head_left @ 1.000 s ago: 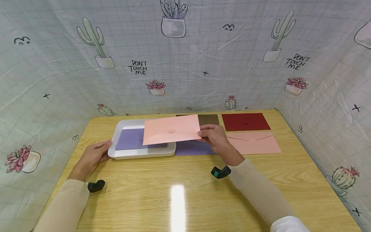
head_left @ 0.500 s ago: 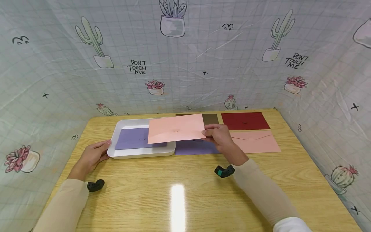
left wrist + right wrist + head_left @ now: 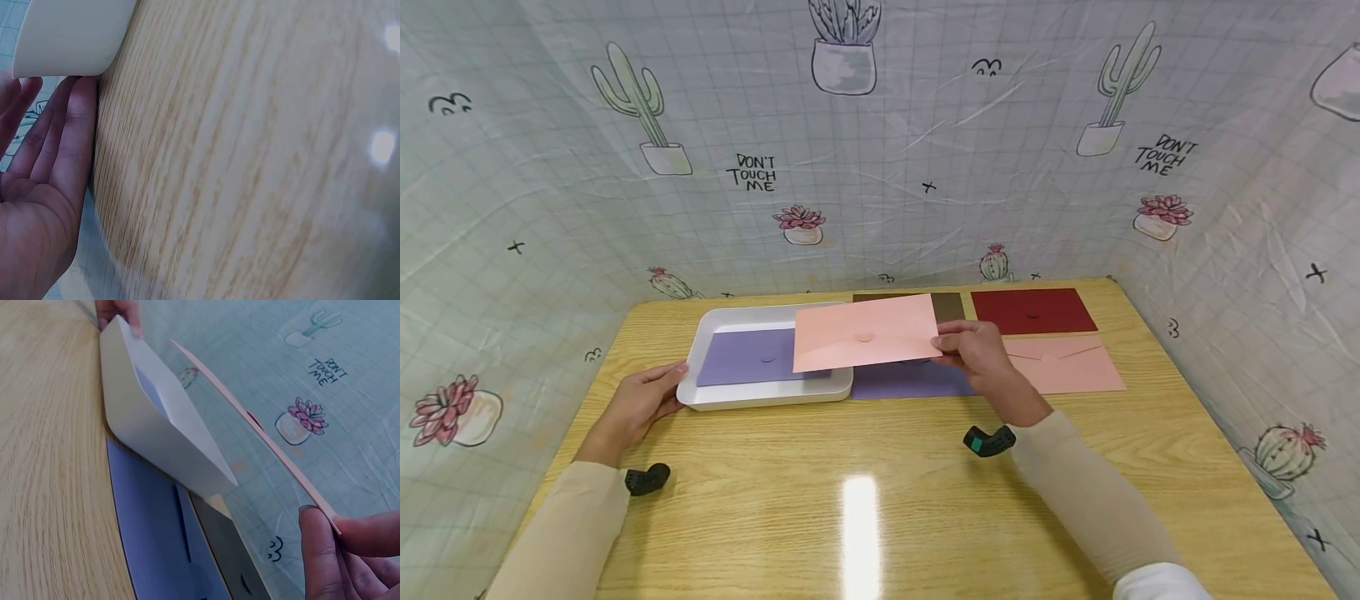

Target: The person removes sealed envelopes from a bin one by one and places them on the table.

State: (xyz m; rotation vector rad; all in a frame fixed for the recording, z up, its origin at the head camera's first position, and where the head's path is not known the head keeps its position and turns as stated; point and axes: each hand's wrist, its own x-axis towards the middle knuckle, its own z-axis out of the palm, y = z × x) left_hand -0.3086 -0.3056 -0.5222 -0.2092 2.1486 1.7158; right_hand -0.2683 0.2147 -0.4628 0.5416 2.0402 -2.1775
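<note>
My right hand (image 3: 981, 354) pinches the right end of a pink envelope (image 3: 865, 333) between thumb and fingers. The envelope is raised and tilted, partly over the right side of a white tray (image 3: 767, 401). Inside the tray lies a purple envelope (image 3: 741, 358), its right end hidden by the pink one. My left hand (image 3: 640, 404) holds the tray's left edge, thumb at the rim. From the left wrist view, the fingers (image 3: 75, 125) reach against the underside of the tray's wall.
Right of the tray lie another purple envelope (image 3: 910, 382), a brown envelope (image 3: 950, 307), a dark red envelope (image 3: 1033, 311) and a second pink envelope (image 3: 1067, 371). A patterned cloth (image 3: 880, 167) stands behind the wooden table (image 3: 760, 492) and at its sides.
My right hand has carried the pink envelope a little to the right, uncovering more of the purple envelope in the tray. My left hand stays at the tray.
</note>
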